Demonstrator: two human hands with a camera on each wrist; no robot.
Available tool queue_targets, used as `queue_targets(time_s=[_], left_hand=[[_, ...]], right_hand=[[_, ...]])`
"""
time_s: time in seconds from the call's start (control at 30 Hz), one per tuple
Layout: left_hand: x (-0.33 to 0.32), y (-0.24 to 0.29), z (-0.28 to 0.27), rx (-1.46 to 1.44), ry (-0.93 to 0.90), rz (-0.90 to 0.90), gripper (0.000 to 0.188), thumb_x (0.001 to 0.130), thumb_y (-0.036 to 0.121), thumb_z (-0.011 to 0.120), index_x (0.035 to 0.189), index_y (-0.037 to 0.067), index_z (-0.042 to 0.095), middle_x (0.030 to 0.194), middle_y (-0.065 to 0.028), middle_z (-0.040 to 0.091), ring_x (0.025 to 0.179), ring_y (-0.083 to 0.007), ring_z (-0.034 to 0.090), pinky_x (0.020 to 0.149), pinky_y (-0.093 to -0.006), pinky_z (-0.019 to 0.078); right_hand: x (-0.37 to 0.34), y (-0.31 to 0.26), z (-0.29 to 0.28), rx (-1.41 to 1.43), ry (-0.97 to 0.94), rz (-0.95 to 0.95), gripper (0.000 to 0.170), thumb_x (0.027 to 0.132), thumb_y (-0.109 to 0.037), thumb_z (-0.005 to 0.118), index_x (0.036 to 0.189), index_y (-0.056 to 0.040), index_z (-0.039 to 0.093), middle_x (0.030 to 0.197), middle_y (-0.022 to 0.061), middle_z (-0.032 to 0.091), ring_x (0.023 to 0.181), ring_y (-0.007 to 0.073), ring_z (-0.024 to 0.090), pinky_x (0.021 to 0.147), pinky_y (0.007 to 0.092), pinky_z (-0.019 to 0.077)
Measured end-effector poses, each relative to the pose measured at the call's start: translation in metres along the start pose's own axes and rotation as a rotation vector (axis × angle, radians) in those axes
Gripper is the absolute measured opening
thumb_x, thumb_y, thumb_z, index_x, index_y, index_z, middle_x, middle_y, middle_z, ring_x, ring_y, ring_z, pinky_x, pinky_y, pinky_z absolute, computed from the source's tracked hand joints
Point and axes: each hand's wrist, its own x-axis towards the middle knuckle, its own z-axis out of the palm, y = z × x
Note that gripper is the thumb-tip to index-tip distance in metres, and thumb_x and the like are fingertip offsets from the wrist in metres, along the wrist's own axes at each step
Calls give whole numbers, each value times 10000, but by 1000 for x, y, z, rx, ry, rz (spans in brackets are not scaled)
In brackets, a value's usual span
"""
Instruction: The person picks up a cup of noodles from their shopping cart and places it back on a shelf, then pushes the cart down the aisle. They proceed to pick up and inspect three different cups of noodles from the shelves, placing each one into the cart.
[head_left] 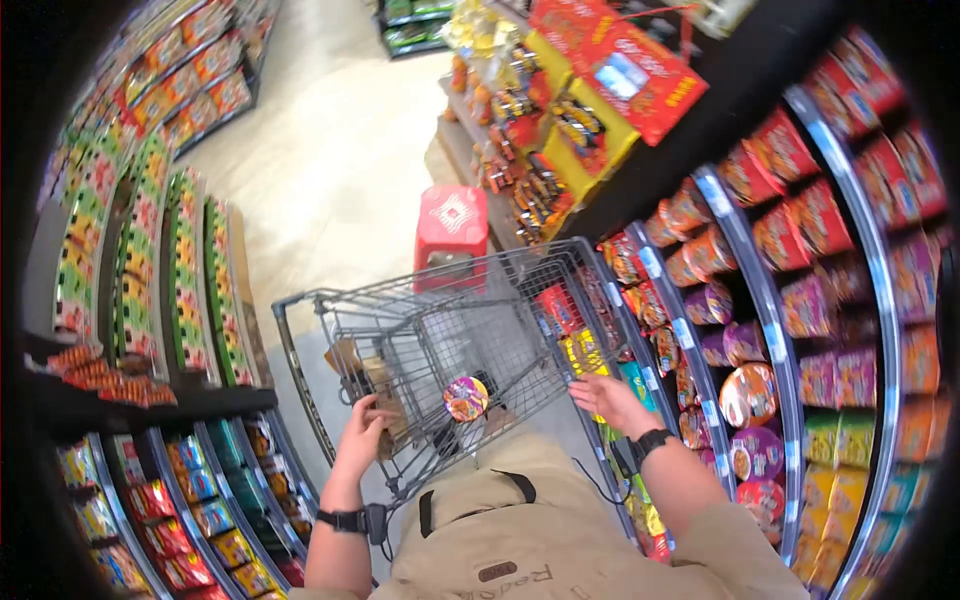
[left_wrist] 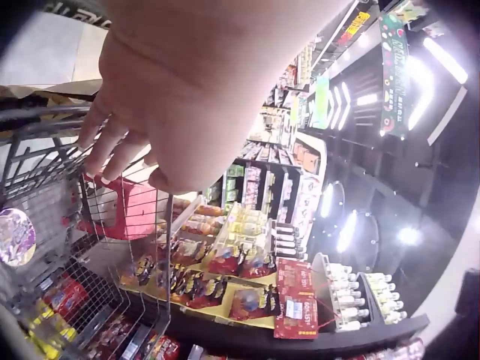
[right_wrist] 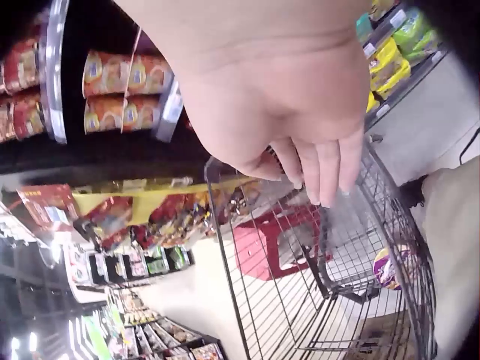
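A grey wire shopping cart stands in front of the person. Inside it lies a round, colourful purple-lidded tub, which shows again through the mesh in the right wrist view. Over the cart's left side is my left hand, its fingers loosely bent and holding nothing. The left wrist view has these fingers overlapping the wires. My right hand is spread at the cart's right side, palm empty. Its fingers reach over the rim in the right wrist view.
A red stool stands just beyond the cart. Shelves of bagged and tubbed food line the right, close to the cart. More shelves run along the left. A yellow display with red signs juts out ahead. Pale floor stretches beyond.
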Motion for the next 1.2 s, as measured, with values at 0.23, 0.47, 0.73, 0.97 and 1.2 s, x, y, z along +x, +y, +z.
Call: queue_targets(time_s=[0.23,0.47,0.73,0.97,1.2], left_hand=[[-11,26,-9,141,-100,-75,461,1036,119,528,1482,29,454,1206,-145,685,1018,-206,671,886,-339,522],[-8,107,55,555,-248,126,475,1037,175,583,1482,60,463,1192,-120,688,1019,-205,682,853,-347,546],[-28,172,174,632,-388,244,515,1021,141,598,1510,71,448,1213,-153,696,1086,-239,682,942,-370,526],[-47,209,306,746,-509,475,545,979,129,618,1488,33,449,1160,-178,714,954,-290,726,848,-394,561],[-77,229,406,755,-599,598,554,975,127,632,1491,41,447,1184,-192,710,1033,-308,720,890,-401,552]], right_hand=[[-103,76,-48,208,201,-88,464,1054,-223,532,1414,66,479,1352,225,608,1275,329,601,1094,458,484],[-166,113,-90,352,274,-201,452,1068,-215,508,1423,62,477,1382,234,602,1288,336,596,1086,454,491],[-247,129,-164,433,362,-386,365,1056,-173,498,1366,13,552,1343,217,646,1226,318,650,1035,439,517],[-335,173,-224,469,448,-556,324,1040,-132,500,1322,-15,609,1260,192,698,1170,299,682,992,403,531],[-406,189,-265,427,458,-660,335,1034,-130,516,1340,-30,608,1279,163,697,1181,276,679,1008,387,520]])
